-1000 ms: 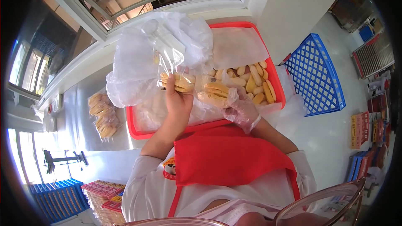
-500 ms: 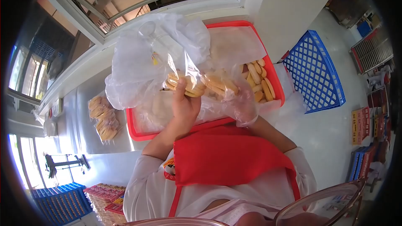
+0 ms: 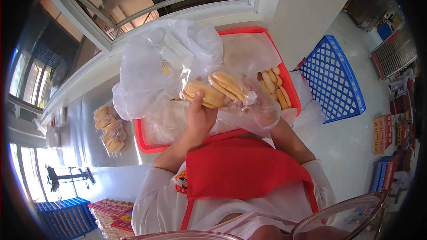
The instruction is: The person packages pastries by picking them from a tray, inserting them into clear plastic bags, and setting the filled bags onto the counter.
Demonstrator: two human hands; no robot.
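My left hand (image 3: 200, 114), bare, grips a clear plastic bag with several long, pale golden ladyfinger biscuits (image 3: 198, 92) inside, thumb across its near side. Just to the right, my right hand (image 3: 266, 110), in a loose clear plastic glove, has its fingers closed around a stack of ladyfingers (image 3: 227, 88). That stack sits right against the bag's right side; I cannot tell whether its tip is inside the bag. Under both hands lies a red tray (image 3: 141, 138) lined with whitish sheets. Loose ladyfingers (image 3: 276, 84) lie in its right end.
Crumpled plastic bags (image 3: 144, 71) cover the tray's far left. Filled biscuit packs (image 3: 110, 129) lie on the metal table (image 3: 80, 138) at left. A blue crate (image 3: 333, 80) stands right of the tray, beside a white pillar (image 3: 298, 22). The window (image 3: 160, 6) is behind.
The ladyfingers in my right hand have tilted and shifted slightly up and left, toward the bag. The bag in my left hand has turned, and its biscuits show more broadly.
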